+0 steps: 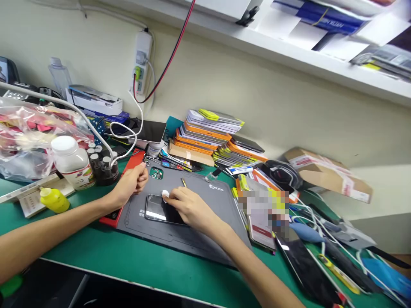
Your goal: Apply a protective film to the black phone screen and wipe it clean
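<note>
A smartphone (pixel 157 208) with a dark, glossy screen lies face up on a grey work mat (pixel 205 203). Over its upper edge, my right hand (pixel 188 206) pinches a small white wad (pixel 165 195), perhaps tissue or cloth, against the screen; the hand hides the phone's right part. My left hand (pixel 132 185) is curled into a fist above the mat's left edge, to the left of the phone. Whatever it may hold is hidden by the fingers. Close by that fist is a red strip-like device (pixel 112 218), partly under my wrist.
Boxed stacks (pixel 208 132) line the wall behind the mat. On the left stand a white bottle (pixel 72 164) and a yellow squeeze bottle (pixel 54 200). Phones, cables and a yellow cutter (pixel 338 273) crowd the right. A white cable (pixel 58 99) crosses at the left; a shelf (pixel 289 53) overhangs.
</note>
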Demonstrator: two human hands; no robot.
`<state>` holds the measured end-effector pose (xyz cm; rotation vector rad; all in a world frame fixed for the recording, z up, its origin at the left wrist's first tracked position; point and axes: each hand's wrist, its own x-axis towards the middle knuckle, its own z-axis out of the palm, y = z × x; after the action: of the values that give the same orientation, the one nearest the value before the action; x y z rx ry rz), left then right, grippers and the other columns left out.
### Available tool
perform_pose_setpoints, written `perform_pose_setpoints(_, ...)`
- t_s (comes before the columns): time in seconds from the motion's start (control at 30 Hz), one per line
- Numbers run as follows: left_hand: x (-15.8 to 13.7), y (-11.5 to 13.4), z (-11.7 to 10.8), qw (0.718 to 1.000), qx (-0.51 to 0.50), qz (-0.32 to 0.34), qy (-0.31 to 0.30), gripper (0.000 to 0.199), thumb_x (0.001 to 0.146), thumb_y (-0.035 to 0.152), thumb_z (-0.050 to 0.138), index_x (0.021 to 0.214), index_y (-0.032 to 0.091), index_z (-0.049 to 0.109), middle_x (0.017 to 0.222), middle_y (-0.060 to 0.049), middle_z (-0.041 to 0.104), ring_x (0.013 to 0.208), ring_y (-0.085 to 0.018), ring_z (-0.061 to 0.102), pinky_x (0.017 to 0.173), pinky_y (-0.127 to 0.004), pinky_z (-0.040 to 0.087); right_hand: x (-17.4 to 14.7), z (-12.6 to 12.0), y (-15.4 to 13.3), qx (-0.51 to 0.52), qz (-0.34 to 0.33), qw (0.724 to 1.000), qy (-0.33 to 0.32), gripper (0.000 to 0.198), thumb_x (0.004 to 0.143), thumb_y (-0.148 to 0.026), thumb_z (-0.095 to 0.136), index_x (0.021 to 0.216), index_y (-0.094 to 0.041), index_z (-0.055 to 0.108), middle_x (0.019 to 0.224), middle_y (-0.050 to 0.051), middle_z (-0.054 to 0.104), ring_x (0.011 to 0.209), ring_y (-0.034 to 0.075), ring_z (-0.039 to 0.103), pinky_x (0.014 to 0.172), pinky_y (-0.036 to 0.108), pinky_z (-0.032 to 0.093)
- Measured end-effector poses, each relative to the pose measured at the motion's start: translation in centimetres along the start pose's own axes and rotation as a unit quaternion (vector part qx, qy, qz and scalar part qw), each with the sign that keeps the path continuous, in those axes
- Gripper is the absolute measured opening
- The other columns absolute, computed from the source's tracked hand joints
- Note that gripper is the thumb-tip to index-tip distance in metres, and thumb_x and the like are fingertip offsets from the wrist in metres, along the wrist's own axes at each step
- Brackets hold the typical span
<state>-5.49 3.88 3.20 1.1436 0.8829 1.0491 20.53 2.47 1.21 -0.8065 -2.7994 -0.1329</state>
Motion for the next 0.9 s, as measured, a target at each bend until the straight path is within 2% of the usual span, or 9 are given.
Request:
perform_pose_setpoints(0.17,0.1,-0.5,-0.2,1.000,0.007,-0.001,0.001,0.057,0.099,0.068,0.052,0.068,0.025,0.033,0.053,0.010,0.024,0.045,-0.007,0.016,0.044,-0.023,0.014,2.8,0.8,-0.9,-0.001,-0.028,1.000,-0.002,0.036,0.106,-0.004,0.047,0.131,-0.014,0.071,0.102,0.009,0.070,0.087,0.021,0.057,0.079,0.035,0.051)
perform_pose_setpoints(0.33,0.0,-0.5,-0.2,1.000,0.017,0.014,0.014,0.055,0.098,0.067,0.051,0.068,0.025,0.033,0.054,0.010,0.024,0.046,-0.007,0.017,0.045,-0.023,0.016,4.0,0.7,-1.5,-0.003,-0.063,0.998,-0.008,0.038,0.103,-0.001,0.048,0.132,-0.011,0.071,0.101,0.010,0.069,0.091,0.022,0.060,0.077,0.035,0.052)
perform_pose_setpoints(0.43,0.1,-0.5,-0.2,0.999,0.019,0.020,0.016,0.055,0.098,0.066,0.051,0.067,0.025,0.033,0.053,0.010,0.024,0.045,-0.007,0.017,0.045,-0.023,0.017,2.8,0.0,-1.3,-0.002,-0.053,0.998,-0.013,0.037,0.102,-0.001,0.051,0.130,-0.013,0.072,0.100,0.009,0.070,0.089,0.022,0.060,0.076,0.035,0.053)
perform_pose_setpoints(0.57,0.2,-0.4,-0.1,0.999,0.009,0.031,0.020,0.054,0.100,0.062,0.052,0.066,0.024,0.033,0.053,0.010,0.026,0.044,-0.007,0.018,0.044,-0.023,0.016,0.1,-1.1,-1.0,0.003,-0.003,1.000,-0.030,0.040,0.103,-0.002,0.050,0.134,-0.019,0.070,0.101,0.007,0.072,0.091,0.021,0.061,0.075,0.033,0.054)
perform_pose_setpoints(0.67,0.2,-0.4,0.0,0.999,0.003,0.031,0.019,0.054,0.101,0.059,0.055,0.065,0.023,0.035,0.054,0.009,0.028,0.045,-0.007,0.020,0.044,-0.023,0.016,-0.8,-1.5,-1.2,0.006,0.028,0.999,-0.041,0.041,0.103,-0.001,0.048,0.132,-0.020,0.070,0.103,0.007,0.072,0.094,0.021,0.062,0.077,0.033,0.054)
perform_pose_setpoints(0.9,0.1,-0.6,0.3,0.999,0.029,0.017,0.029,0.055,0.099,0.063,0.053,0.065,0.024,0.034,0.054,0.008,0.028,0.045,-0.007,0.022,0.045,-0.023,0.019,3.7,-0.4,-3.1,0.033,-0.018,0.999,-0.030,0.030,0.106,-0.005,0.050,0.121,-0.015,0.074,0.099,0.009,0.070,0.091,0.021,0.059,0.076,0.033,0.051)
